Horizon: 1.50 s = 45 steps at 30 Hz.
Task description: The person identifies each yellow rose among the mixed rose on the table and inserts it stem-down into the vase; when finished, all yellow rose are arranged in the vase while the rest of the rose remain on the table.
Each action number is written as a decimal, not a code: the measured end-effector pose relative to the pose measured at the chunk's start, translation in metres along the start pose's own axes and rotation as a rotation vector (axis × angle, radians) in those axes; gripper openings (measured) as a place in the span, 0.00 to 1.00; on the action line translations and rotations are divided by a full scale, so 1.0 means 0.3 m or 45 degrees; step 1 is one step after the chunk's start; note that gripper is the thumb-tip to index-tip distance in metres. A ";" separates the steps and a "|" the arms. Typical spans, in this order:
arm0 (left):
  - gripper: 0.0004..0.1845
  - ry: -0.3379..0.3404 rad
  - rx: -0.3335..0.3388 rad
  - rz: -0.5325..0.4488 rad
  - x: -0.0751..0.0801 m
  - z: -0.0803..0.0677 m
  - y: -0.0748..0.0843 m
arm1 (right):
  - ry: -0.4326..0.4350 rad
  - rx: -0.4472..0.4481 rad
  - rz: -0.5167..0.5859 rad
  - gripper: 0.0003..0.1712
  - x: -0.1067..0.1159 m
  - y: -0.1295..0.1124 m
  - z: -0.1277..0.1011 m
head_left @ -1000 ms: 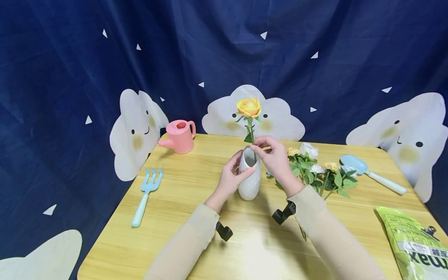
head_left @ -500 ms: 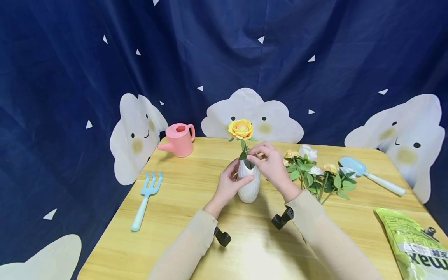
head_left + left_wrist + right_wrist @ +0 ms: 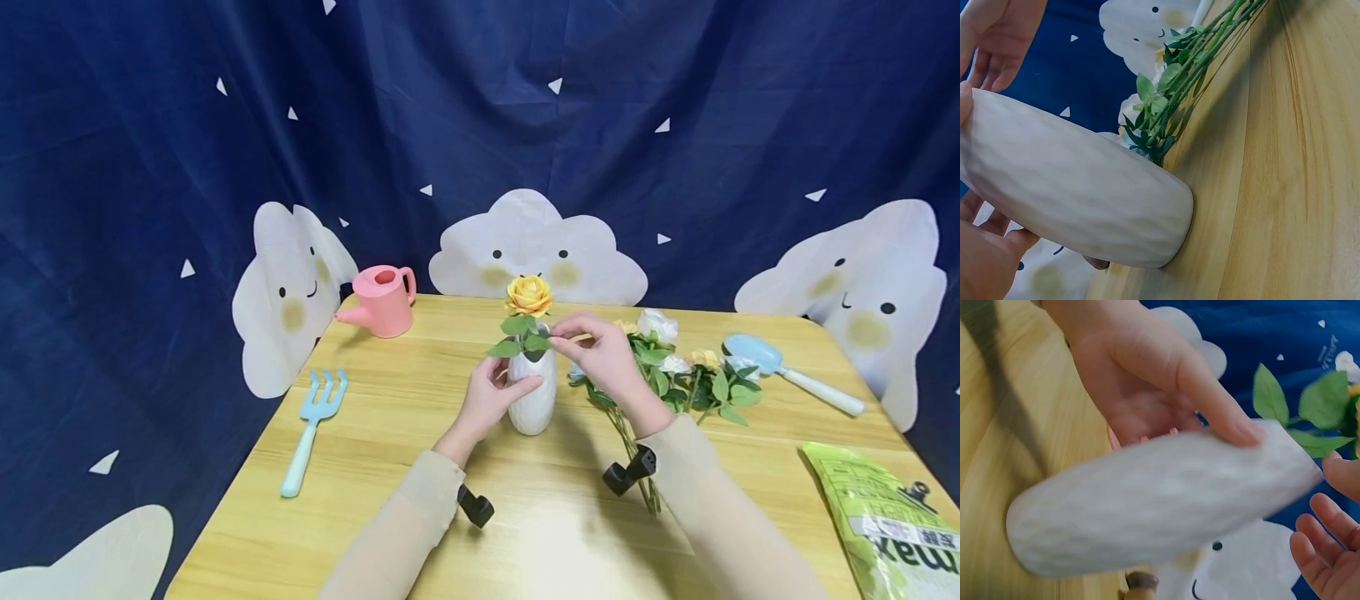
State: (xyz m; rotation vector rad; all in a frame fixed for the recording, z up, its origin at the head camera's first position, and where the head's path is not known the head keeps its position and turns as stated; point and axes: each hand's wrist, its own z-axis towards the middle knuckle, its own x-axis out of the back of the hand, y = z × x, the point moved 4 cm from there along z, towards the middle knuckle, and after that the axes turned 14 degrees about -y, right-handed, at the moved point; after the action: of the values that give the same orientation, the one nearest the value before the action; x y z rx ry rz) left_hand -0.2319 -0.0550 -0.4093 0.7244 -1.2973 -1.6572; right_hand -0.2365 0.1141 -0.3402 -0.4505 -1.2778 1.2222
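Observation:
The white textured vase [image 3: 534,404] stands upright on the wooden table, with my left hand [image 3: 482,402] gripping its side, thumb on the near face. A yellow artificial rose [image 3: 528,296] is in it; the bloom sits above the mouth and green leaves [image 3: 517,335] spread over the rim. The lower stem is hidden inside the vase. My right hand [image 3: 603,358] is at the rim on the right, fingertips close to the leaves. In the right wrist view that right hand [image 3: 1335,550] has loosely bent fingers with nothing between them.
Several white and yellow artificial flowers [image 3: 675,364] lie right of the vase. A blue toy shovel [image 3: 795,375] and a green clipped bag [image 3: 877,517] are farther right. A pink watering can [image 3: 384,304] stands back left, with a blue toy fork [image 3: 311,429] in front of it.
The yellow rose has gone down into the vase, so its bloom is lower. My right hand has let go of the stem and moved slightly right. My left hand stays on the vase.

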 end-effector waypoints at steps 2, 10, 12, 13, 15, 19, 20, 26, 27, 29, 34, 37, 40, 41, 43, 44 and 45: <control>0.31 0.009 0.023 -0.014 0.005 0.000 0.000 | 0.000 -0.024 -0.005 0.07 0.020 0.014 -0.016; 0.32 -0.007 0.047 -0.016 0.018 -0.004 -0.008 | 0.025 -0.181 -0.064 0.11 0.115 0.150 -0.128; 0.33 -0.019 0.056 0.003 0.019 -0.003 -0.011 | 0.036 -0.222 -0.109 0.13 0.141 0.180 -0.169; 0.33 -0.023 0.060 0.010 0.020 -0.003 -0.012 | 0.048 -0.237 -0.128 0.13 0.154 0.196 -0.190; 0.33 -0.026 0.072 0.025 0.022 -0.003 -0.015 | 0.081 -0.250 -0.135 0.13 0.178 0.225 -0.231; 0.35 -0.018 0.074 0.029 0.028 -0.003 -0.033 | 0.144 -0.287 -0.110 0.13 0.222 0.286 -0.309; 0.35 -0.017 0.072 0.026 0.030 -0.001 -0.044 | 0.155 -0.299 -0.096 0.13 0.232 0.301 -0.327; 0.37 -0.021 0.037 0.043 0.032 0.012 -0.103 | 0.182 -0.373 -0.097 0.15 0.280 0.362 -0.420; 0.36 -0.022 0.032 0.049 0.031 0.014 -0.106 | 0.183 -0.386 -0.107 0.16 0.287 0.368 -0.433; 0.36 -0.026 0.021 0.058 0.029 0.014 -0.110 | 0.180 -0.417 -0.127 0.16 0.299 0.382 -0.455; 0.36 -0.032 0.030 0.071 0.027 0.016 -0.114 | 0.143 -0.499 -0.105 0.18 0.311 0.423 -0.493; 0.36 -0.032 0.047 0.067 0.026 0.016 -0.115 | 0.102 -0.539 -0.046 0.19 0.304 0.449 -0.504; 0.37 -0.027 0.062 0.053 0.025 0.015 -0.117 | 0.074 -0.596 0.017 0.20 0.294 0.474 -0.512; 0.37 -0.024 0.068 0.050 0.025 0.015 -0.118 | 0.065 -0.611 0.039 0.21 0.290 0.483 -0.513; 0.37 -0.017 0.081 0.049 0.025 0.016 -0.120 | 0.054 -0.641 0.070 0.21 0.282 0.498 -0.514; 0.37 -0.013 0.086 0.048 0.024 0.016 -0.120 | 0.051 -0.653 0.085 0.22 0.277 0.505 -0.515; 0.37 -0.011 0.091 0.051 0.024 0.017 -0.121 | 0.043 -0.655 0.090 0.22 0.274 0.512 -0.514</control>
State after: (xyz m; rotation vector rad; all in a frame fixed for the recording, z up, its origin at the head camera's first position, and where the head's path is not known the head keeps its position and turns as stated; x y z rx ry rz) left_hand -0.2496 -0.0569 -0.4421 0.7295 -1.3746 -1.5904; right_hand -0.1806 0.2944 -0.4762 -0.8885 -1.5567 0.9285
